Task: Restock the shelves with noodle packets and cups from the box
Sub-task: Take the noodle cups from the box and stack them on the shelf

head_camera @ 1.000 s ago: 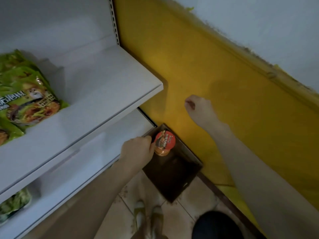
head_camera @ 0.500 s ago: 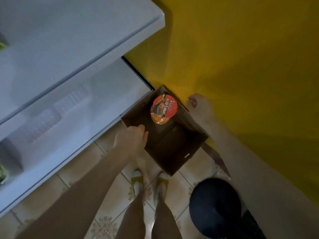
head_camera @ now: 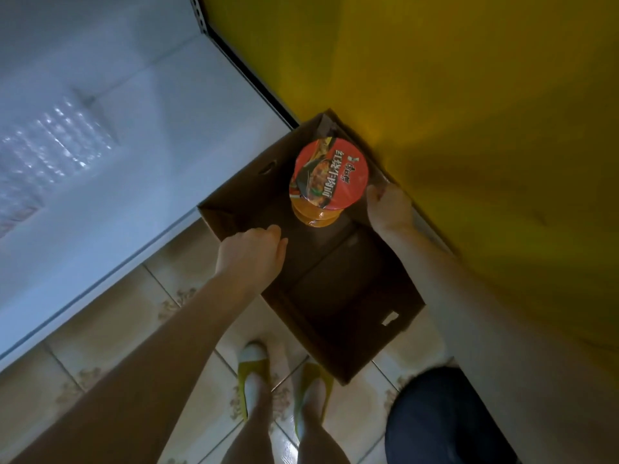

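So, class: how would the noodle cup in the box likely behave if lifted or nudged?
The noodle cup is wider at its lid than its base, so a nudge may well tip it. Its glossy wrap looks slippery. As a sealed instant cup, it is probably light, sliding easily on the box floor.

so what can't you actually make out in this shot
Head view only.
- noodle cup sides: mostly hidden under its own lid.
- right hand: fingers curl out of sight; cup or box wall, unclear.
- left hand: fingertips hidden behind knuckles at the box rim.
- shelf: shiny patch blurred, cut by left edge.
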Demonstrator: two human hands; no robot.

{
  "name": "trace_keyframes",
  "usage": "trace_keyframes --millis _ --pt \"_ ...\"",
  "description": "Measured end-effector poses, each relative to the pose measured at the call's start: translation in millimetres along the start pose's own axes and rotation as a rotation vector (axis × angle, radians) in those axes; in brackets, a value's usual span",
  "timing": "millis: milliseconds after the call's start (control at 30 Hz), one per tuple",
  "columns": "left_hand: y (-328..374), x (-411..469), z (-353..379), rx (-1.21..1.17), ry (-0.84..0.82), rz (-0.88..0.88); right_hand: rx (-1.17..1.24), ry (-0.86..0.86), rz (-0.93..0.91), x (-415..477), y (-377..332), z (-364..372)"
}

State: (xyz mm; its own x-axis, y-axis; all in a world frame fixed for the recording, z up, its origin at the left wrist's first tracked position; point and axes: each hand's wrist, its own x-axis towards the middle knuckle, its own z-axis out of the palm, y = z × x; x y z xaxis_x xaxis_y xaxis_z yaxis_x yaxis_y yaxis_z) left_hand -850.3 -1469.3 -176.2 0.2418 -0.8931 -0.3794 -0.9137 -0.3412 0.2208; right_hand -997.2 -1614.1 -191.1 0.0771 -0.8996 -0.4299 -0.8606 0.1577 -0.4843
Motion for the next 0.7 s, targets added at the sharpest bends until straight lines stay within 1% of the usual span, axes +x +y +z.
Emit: trace_keyframes --millis 167,267,367,433,567,700 --pt "-6.8 27.5 32.4 0.014 0.006 -0.002 0.064 0.001 0.107 34.2 4.4 36.3" --pt "-14.2 40.3 47.6 0.041 0.019 -0.013 0.185 0.021 0.160 45.3 3.8 56.0" --pt "-20.8 51.3 58.7 0.050 0.027 -0.023 0.309 0.069 0.162 52.3 5.6 66.3" --pt "-24.0 57.8 63.5 0.045 0.027 -0.019 0.345 0.103 0.146 53.8 7.8 68.8" --pt "-24.9 71.7 68.0 -0.023 0.043 -0.039 0.335 0.133 0.095 44.0 19.2 62.0" --pt "-18.6 94.3 73.7 -0.167 0.070 -0.095 0.192 0.097 0.032 25.3 47.1 48.7"
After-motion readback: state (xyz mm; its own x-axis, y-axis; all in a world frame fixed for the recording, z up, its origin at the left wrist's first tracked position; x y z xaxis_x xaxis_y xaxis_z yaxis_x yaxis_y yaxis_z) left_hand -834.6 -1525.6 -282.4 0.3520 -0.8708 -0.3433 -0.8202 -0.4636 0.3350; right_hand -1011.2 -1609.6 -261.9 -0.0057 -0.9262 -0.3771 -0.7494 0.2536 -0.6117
